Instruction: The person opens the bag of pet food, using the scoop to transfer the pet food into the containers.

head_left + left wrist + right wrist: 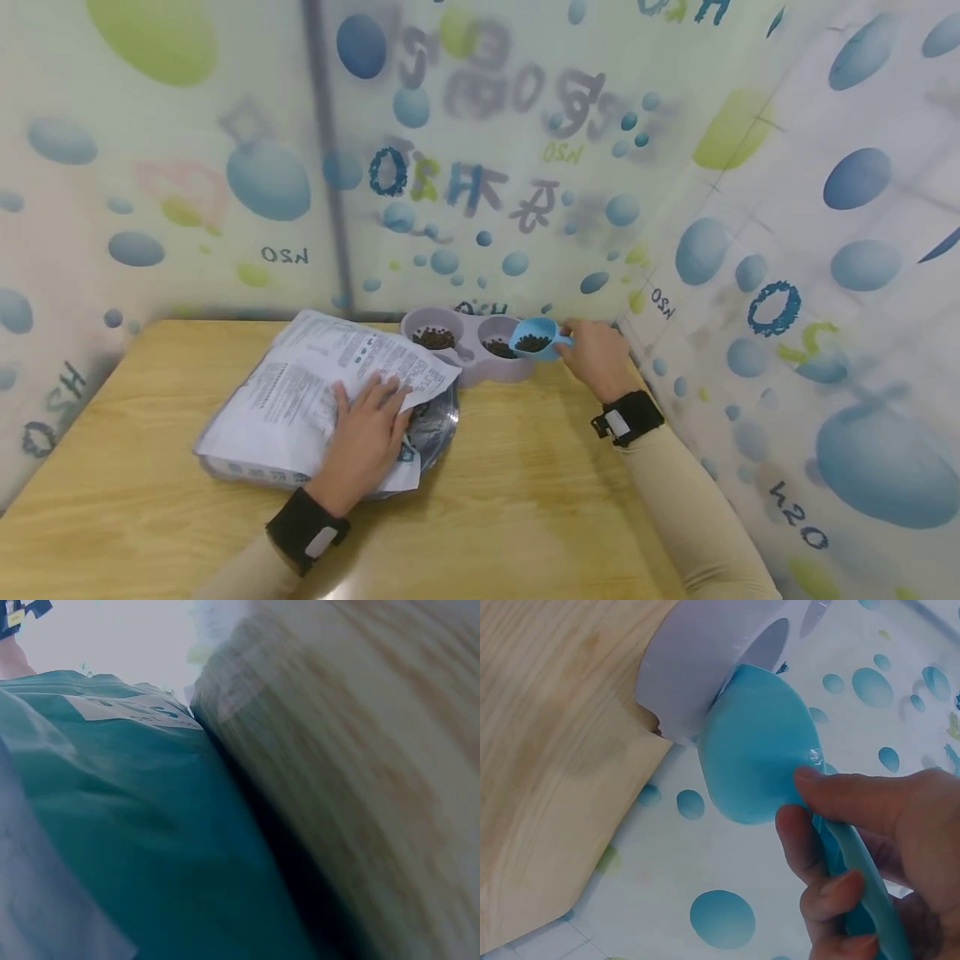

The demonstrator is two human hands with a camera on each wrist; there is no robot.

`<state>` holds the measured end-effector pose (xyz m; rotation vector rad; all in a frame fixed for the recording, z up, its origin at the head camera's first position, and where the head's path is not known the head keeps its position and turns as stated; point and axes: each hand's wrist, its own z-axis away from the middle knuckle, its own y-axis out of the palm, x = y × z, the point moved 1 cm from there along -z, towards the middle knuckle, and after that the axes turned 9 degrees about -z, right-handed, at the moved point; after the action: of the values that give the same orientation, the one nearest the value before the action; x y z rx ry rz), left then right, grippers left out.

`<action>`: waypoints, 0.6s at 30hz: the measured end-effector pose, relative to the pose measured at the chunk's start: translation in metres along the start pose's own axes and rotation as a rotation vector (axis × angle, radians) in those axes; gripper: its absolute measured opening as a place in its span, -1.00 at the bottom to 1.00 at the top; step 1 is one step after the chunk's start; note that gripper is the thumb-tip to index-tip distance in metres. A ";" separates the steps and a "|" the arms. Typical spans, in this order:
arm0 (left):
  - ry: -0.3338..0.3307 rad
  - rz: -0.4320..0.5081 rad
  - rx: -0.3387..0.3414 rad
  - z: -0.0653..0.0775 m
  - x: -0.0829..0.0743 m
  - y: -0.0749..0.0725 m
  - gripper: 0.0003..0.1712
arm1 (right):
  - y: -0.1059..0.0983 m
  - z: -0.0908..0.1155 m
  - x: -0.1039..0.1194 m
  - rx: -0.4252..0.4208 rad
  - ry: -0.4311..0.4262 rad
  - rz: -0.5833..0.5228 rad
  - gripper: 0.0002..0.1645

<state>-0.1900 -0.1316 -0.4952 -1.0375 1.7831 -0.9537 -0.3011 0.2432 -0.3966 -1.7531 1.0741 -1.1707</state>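
Note:
My right hand [597,354] grips the handle of a blue scoop [546,332], which holds brown pellets. The scoop overlaps the right-hand cup of a pale purple double bowl [467,343] in the head view. Both cups of the bowl have brown pellets in them. In the right wrist view, fingers and thumb wrap the handle, and the scoop's underside [761,750] is close beside the bowl [682,667]. My left hand [363,437] rests with spread fingers on a large white printed bag [292,392]. A dark, shiny part of the bag shows beside the fingers. In the left wrist view a teal side [165,817] fills much of the picture.
Everything stands on a light wooden table [525,500]. A patterned curtain [450,167] hangs right behind the bowl, and another patterned surface [787,333] rises close along my right arm.

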 end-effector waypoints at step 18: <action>-0.017 -0.008 0.040 0.001 0.002 -0.002 -0.47 | -0.005 -0.011 0.009 -0.004 -0.038 0.076 -0.74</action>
<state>-0.1895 -0.1343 -0.4947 -1.0249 1.7403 -0.9792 -0.3087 0.2349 -0.3858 -1.7159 1.1114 -1.0857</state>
